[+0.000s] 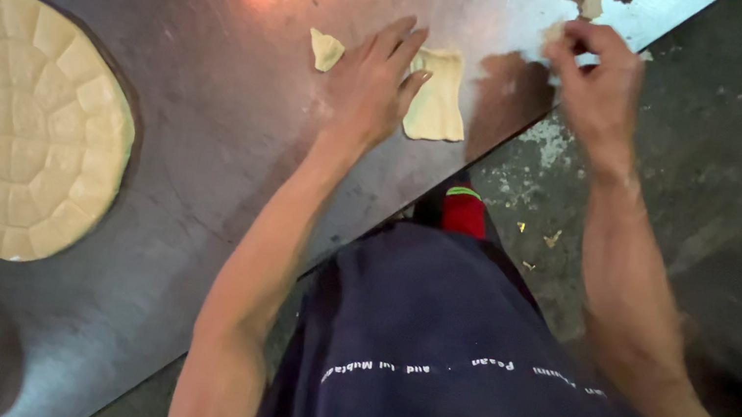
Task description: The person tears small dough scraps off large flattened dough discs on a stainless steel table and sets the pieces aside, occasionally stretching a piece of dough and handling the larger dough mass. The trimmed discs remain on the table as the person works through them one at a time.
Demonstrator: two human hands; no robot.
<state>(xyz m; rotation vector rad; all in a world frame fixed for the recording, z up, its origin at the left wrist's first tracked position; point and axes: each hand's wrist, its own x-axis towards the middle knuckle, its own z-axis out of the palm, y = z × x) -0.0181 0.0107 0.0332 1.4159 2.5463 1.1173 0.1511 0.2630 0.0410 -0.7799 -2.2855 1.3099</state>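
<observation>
Left hand [373, 80] lies open, flat on a pale square dough piece [438, 98] on the steel table [207, 113]; right hand [595, 80] pinches a small dough scrap [552, 33] farther right.

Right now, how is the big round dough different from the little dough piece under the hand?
The round dough is large, circular and scored into many blocks; the little dough piece is small, squarish and smooth. The round dough lies untouched, while the left hand presses the little piece. Both are pale dough on the metal table.

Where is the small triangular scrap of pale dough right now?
In the head view, the small triangular scrap of pale dough lies on the metal table, just left of the left hand.
</observation>
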